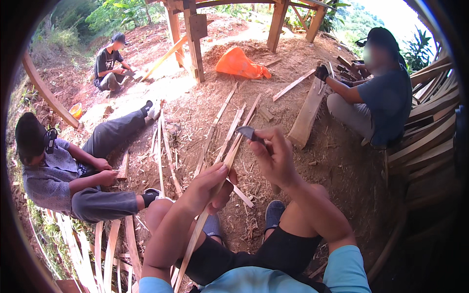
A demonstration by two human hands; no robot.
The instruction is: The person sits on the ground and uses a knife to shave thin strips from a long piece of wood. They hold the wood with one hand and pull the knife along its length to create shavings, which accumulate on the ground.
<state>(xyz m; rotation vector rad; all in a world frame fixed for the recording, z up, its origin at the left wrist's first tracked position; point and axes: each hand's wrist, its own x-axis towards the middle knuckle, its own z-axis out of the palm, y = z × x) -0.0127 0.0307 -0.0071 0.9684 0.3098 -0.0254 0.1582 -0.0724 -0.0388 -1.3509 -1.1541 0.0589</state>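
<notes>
My left hand point(211, 186) is closed around a long, thin wooden strip point(195, 240), which slants from beside my lap up and away past my fingers. My right hand point(277, 157) grips a small knife with a short, dark, curved blade point(246, 131). The blade points left, close to the far end of the strip. Whether the two touch I cannot tell. The knife's handle is mostly hidden inside my fist.
Wood strips point(215, 128) and shavings litter the ground ahead. Three people sit around: one at left point(49, 171), one far left point(110, 68), one at right point(381, 97) by a thick plank point(307, 115). An orange sheet point(242, 63) lies near wooden posts point(194, 44); timber point(430, 132) is piled right.
</notes>
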